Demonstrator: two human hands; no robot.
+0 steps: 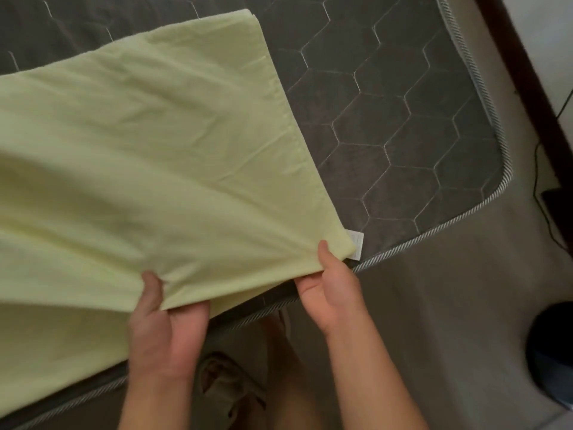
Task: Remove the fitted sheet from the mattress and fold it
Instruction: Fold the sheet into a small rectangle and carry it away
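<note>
The pale yellow-green fitted sheet (148, 156) lies folded into a long layered strip on the dark grey mattress (403, 125), which is quilted in hexagons. The strip runs from the far left toward the near right corner. My left hand (167, 318) pinches the sheet's near edge, thumb on top and fingers beneath. My right hand (328, 283) pinches the near right corner of the sheet the same way, beside a small white care label (356, 243). The near edge is lifted a little off the mattress.
The mattress has a striped piped border (434, 231) and a beige side panel below it. Dark cables (539, 187) and a dark round object (552, 349) lie on the floor at the right. My feet in slippers (229, 386) stand close to the bed's edge.
</note>
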